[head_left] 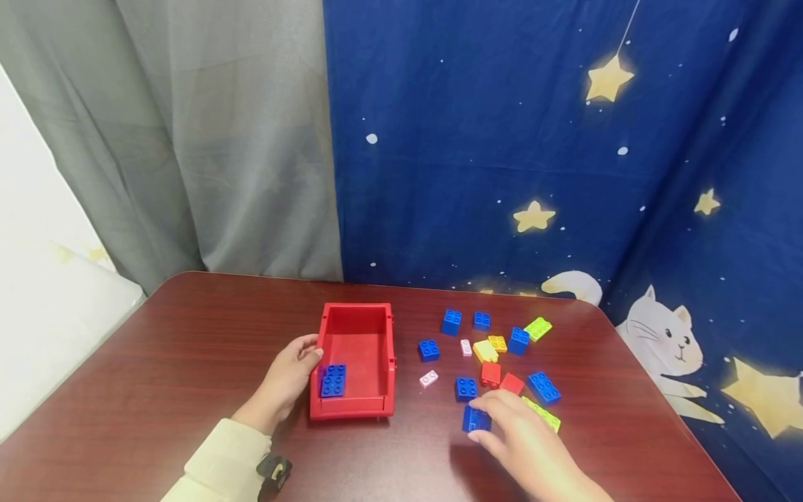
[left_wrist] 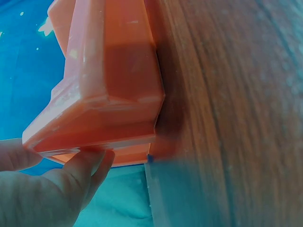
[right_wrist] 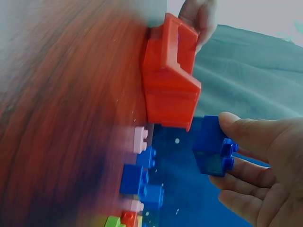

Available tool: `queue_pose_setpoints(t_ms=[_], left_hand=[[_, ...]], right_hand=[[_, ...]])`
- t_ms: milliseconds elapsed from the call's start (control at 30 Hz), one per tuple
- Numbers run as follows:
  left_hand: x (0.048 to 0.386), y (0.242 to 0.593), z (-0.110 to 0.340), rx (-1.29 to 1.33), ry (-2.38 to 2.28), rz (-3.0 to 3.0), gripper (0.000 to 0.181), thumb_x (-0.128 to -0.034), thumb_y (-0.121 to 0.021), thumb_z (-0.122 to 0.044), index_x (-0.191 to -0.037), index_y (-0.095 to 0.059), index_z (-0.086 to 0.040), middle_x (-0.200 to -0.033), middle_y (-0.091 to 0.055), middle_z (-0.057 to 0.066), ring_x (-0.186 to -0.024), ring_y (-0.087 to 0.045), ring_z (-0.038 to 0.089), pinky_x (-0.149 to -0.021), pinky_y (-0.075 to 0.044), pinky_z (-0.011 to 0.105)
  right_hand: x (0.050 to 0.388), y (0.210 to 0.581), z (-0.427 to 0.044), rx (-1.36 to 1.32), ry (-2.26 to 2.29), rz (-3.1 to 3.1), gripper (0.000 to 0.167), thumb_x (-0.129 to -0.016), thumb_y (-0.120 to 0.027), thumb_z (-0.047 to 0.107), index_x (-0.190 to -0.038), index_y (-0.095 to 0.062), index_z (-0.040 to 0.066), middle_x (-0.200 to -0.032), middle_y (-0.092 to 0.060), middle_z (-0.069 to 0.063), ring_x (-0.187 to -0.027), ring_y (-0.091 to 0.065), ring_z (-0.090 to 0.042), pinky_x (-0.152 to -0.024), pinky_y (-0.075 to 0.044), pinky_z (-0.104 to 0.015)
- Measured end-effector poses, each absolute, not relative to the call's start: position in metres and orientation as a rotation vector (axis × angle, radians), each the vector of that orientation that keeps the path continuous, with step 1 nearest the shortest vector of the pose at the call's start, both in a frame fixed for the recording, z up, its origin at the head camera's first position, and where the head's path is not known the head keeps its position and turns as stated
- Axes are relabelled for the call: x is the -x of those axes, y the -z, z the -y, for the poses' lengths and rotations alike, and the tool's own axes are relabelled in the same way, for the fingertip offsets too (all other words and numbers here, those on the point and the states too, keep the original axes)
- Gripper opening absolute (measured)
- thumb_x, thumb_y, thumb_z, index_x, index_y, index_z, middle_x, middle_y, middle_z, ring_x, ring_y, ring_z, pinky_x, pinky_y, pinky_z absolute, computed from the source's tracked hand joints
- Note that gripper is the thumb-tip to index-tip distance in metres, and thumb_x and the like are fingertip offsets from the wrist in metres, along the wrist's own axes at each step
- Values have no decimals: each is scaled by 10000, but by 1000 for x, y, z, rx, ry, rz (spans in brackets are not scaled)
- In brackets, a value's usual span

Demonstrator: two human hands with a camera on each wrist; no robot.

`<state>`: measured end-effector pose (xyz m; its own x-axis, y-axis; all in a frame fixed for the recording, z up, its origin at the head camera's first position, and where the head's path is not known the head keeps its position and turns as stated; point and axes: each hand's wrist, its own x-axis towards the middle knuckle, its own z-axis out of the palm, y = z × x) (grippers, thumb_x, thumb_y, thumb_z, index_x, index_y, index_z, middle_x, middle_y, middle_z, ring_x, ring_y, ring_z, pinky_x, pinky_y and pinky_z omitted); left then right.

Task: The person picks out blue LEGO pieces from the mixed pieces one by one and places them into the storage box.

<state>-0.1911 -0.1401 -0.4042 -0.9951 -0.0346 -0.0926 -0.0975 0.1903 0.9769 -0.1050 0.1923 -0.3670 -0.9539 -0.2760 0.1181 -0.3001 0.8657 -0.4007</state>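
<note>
Red bin point(head_left: 364, 348), open from above — side walls point(head_left: 392, 376) blocking, pink brick point(head_left: 429, 378) nearby

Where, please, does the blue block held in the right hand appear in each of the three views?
Head: the blue block is low and right of centre, pinched by the right hand.
Left wrist: not in this picture.
Right wrist: right of centre, a little below mid-height.
Shared landmark: the red bin, in all three views.

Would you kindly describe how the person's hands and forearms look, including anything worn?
The left hand and right hand are ungloved. A pale cream sleeve shows on the left, with a dark device beside it; no right sleeve shows.
</note>
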Motion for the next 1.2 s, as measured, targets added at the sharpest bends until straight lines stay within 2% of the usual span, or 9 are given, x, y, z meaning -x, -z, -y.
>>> queue_pose_setpoints(t_ms=[267, 600, 967, 1200], left_hand=[[191, 404, 140, 122, -1976, -2382, 456, -1010, -431, -100, -1427, -336, 58, -1361, -454, 292, -1233, -482, 428, -1054, -391, 531], [190, 404, 140, 129, -1979, -2374, 462, -1011, -433, -104, -1434, -331, 53, -1371, -449, 289, -1241, -478, 428, -1050, -395, 527], [190, 404, 140, 137, -1972, -2376, 469, -1012, -442, -118, -1438, -331, 43, -1382, -440, 284, -1256, -463, 432, -1050, -391, 534], [189, 402, 140, 142, -1967, -2376, 468, -1009, -446, -119, -1435, -335, 42, -1385, -440, 285, -1256, -462, 435, -1045, -394, 539]], right_hand=[[107, 360, -174, -492, -667, 2925, 354, -800, -782, 260, -1123, -674, 163, -1097, -633, 44, -1029, -586, -156, -874, -549, -409], [110, 357, -157, -554, -688, 2840, 347, -810, -776, 251, -1126, -674, 149, -1067, -611, 55, -972, -571, -116, -838, -564, -366], [119, 360, -137, -700, -715, 2695, 360, -800, -787, 197, -1137, -679, 129, -1093, -634, 25, -989, -585, -115, -840, -564, -345], [128, 361, -124, -765, -725, 2654, 363, -807, -782, 226, -1140, -681, 122, -1090, -637, 18, -976, -586, -116, -831, -564, -314]])
